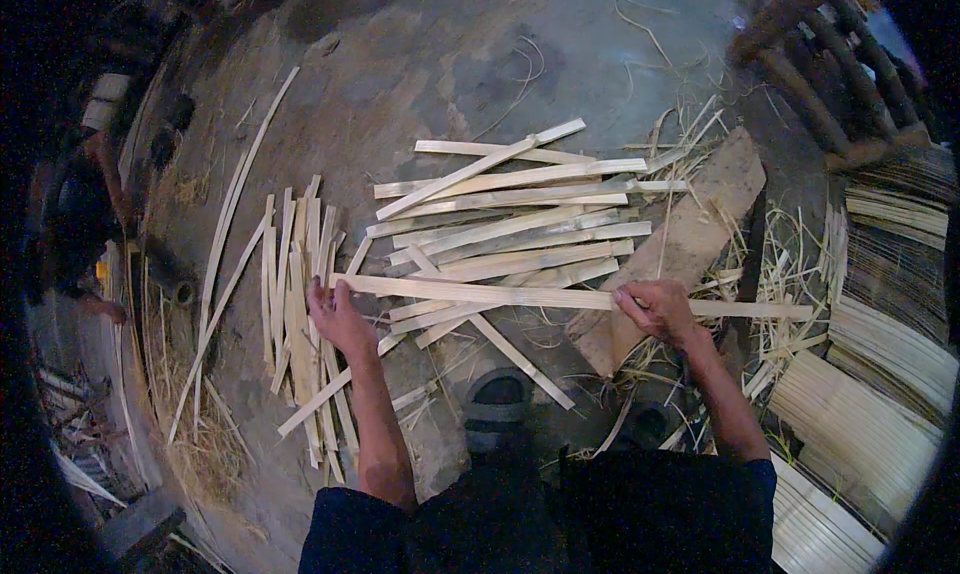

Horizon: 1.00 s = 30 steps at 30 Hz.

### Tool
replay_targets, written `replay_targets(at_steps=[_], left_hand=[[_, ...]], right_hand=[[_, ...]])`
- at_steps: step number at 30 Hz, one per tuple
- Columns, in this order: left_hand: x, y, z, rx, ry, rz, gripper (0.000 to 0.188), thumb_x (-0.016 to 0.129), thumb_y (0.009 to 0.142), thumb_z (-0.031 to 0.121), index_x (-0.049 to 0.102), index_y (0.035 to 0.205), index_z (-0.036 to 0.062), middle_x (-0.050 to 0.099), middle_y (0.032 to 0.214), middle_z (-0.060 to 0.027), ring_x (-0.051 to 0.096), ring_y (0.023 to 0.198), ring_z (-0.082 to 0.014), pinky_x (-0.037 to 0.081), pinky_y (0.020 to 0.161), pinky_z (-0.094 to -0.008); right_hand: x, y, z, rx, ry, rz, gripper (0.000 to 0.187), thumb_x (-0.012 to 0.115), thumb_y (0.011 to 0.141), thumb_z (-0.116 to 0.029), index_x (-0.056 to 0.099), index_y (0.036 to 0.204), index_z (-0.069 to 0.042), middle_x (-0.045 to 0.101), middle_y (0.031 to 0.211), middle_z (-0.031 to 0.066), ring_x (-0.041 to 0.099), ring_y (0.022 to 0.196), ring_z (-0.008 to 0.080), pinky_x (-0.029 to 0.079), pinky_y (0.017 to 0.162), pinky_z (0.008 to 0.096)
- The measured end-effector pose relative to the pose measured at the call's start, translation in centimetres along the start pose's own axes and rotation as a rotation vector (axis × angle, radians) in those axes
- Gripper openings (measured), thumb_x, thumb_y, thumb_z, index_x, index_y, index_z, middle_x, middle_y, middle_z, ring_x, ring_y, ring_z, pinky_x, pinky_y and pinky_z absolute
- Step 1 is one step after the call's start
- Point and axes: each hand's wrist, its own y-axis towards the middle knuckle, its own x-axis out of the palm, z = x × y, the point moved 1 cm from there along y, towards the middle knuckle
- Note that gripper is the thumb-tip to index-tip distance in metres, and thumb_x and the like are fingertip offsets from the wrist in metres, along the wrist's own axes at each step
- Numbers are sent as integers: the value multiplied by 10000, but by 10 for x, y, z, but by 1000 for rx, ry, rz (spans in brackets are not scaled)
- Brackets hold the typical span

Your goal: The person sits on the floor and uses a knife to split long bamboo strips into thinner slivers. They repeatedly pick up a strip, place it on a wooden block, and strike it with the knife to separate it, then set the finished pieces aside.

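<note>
A long pale split-bamboo strip (480, 293) stretches level across in front of me, above the piles. My left hand (343, 319) pinches its left end between thumb and fingers. Farther right, my right hand (656, 310) is closed round the strip, whose tail runs on past the fist to the right. Beneath and beyond it lies a loose heap of bamboo strips (510, 244). Another pile of strips (300, 324), lying lengthwise away from me, is beside and under my left hand. A brown wooden board (700, 224) slants behind my right hand.
Stacks of thin bamboo slats (860, 384) line the right side. Tangled shavings (790, 274) surround the board, near a dark upright piece (742, 314). A wooden frame (830, 74) stands far right. Another person (90, 194) is at the left. My sandalled foot (497, 399) is below the strip.
</note>
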Motion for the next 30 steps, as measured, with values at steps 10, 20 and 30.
replay_targets(at_steps=[10,20,30], left_hand=[[-13,-16,-39,-267,-105,-289,367,599,846,40,441,1175,3,581,859,-72,575,769,-145,526,694,-303],[14,-42,-22,-342,-239,-210,331,579,850,36,447,1152,-6,595,806,-74,586,725,-136,539,650,-282],[17,-40,-33,-338,-302,-213,312,535,866,19,445,1160,-33,616,871,-115,618,763,-175,555,709,-316]], right_hand=[[50,89,-26,-332,-376,18,286,625,762,-206,563,1027,-119,570,977,97,538,974,286,424,822,420],[0,25,-6,-98,-202,96,299,606,805,-143,548,1096,-100,593,856,80,569,725,299,438,683,403],[37,12,-47,-93,-296,170,415,647,792,-141,567,1199,-145,555,859,71,547,804,248,400,726,376]])
